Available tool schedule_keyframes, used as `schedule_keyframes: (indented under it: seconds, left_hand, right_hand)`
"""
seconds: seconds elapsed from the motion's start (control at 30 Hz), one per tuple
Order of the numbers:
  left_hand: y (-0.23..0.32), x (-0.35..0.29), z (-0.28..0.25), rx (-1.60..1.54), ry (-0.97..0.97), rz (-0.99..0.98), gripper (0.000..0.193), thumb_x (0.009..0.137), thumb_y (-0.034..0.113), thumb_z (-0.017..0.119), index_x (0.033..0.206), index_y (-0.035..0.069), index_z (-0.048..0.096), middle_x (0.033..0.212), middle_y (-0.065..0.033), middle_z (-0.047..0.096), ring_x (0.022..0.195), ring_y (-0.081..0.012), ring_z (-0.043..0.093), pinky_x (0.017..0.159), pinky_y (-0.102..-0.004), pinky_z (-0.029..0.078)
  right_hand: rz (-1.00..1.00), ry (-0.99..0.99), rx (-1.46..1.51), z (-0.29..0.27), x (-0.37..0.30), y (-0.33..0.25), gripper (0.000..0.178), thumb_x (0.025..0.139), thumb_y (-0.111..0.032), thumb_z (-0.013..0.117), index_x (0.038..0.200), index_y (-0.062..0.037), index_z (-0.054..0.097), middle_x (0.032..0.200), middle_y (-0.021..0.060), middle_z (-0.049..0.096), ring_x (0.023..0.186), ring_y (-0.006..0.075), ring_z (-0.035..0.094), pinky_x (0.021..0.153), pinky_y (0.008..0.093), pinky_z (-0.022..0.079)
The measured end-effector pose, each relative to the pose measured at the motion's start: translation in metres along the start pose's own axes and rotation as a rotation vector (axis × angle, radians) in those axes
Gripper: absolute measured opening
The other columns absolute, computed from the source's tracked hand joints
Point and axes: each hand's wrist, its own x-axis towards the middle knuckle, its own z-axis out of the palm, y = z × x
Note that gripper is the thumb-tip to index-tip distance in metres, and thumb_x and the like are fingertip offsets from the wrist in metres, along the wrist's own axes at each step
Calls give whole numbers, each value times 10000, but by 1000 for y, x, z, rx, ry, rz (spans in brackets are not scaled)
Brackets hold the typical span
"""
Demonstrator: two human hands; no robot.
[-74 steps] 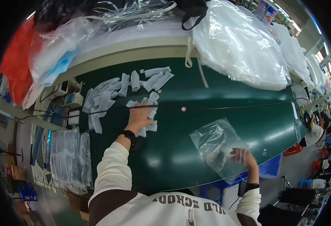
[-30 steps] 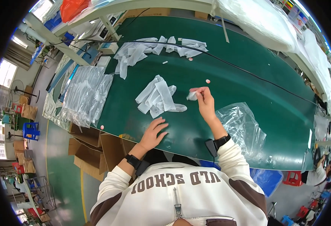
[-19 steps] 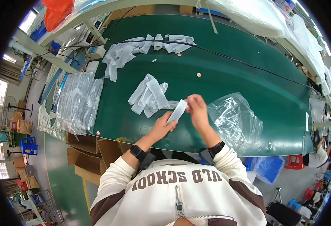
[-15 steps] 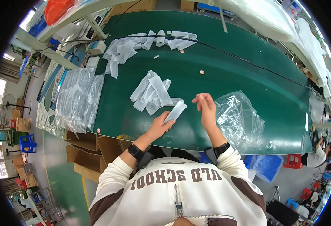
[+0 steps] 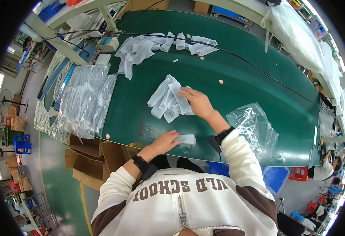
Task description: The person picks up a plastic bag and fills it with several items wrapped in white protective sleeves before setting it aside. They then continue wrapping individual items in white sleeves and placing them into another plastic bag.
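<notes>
My left hand [image 5: 165,142] is low over the near edge of the green table, its fingers closed on a flat, translucent white strip [image 5: 187,139]. Farther up, my right hand [image 5: 198,103] reaches across to a loose pile of similar white strips [image 5: 165,100]. Its fingertips close on the edge of the top strip [image 5: 176,88], slightly blurred. Whether the strips are narrow bags or plain film I cannot tell.
A crumpled clear plastic bag [image 5: 253,131] lies right of my right arm. More strips [image 5: 141,49] spread along the far side, beneath a black cable [image 5: 243,57]. Bagged bundles of strips [image 5: 84,100] lie at the left. Cardboard boxes [image 5: 89,165] stand below the table's left edge.
My right hand has moved left and away from me onto the pile. My left hand has lowered toward the near edge, its strip turning from slanted to roughly level.
</notes>
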Motion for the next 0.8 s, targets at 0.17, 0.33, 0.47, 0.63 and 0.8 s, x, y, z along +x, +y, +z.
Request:
schedule_keyframes:
  seconds: [0.17, 0.33, 0.47, 0.63, 0.8]
  left_hand:
    - [-16, -16, -3, 11, -41, 53, 305, 848, 139, 697, 1102, 27, 569, 998, -160, 579, 934, -386, 586, 798, -431, 497]
    - [-20, -27, -10, 152, -12, 133, 314, 803, 94, 700, 1091, 45, 584, 1005, -135, 573, 951, -363, 586, 807, -425, 496]
    - [-24, -29, -12, 256, 64, 194, 320, 776, 68, 700, 1076, 53, 590, 993, -124, 565, 937, -349, 585, 813, -418, 497]
    - [-33, -28, -17, 229, -23, 218, 258, 770, 63, 705, 996, 56, 579, 997, -106, 551, 979, -315, 580, 848, -411, 498]
    - [-30, -23, -15, 177, -83, 335, 321, 750, 69, 712, 1046, 57, 589, 1006, -109, 556, 992, -325, 566, 841, -391, 500]
  right_hand:
    - [-125, -290, -165, 36, 27, 28, 362, 777, 16, 598, 1127, -70, 627, 1218, 140, 605, 947, 357, 640, 833, 417, 551]
    - [117, -358, -204, 29, 16, 42, 269, 768, 9, 634, 1026, -53, 585, 1094, 154, 570, 978, 349, 626, 803, 422, 535]
    - [258, -170, -61, 5, -22, 9, 224, 763, -10, 675, 946, -28, 547, 985, 166, 553, 903, 342, 645, 720, 440, 537]
    - [672, -73, 358, 5, -93, -47, 225, 775, 28, 702, 863, -11, 498, 850, 141, 563, 772, 302, 657, 630, 375, 508]
    - [774, -143, 411, 22, -126, -77, 234, 777, 41, 707, 852, -33, 498, 766, 128, 543, 723, 279, 646, 599, 365, 478]
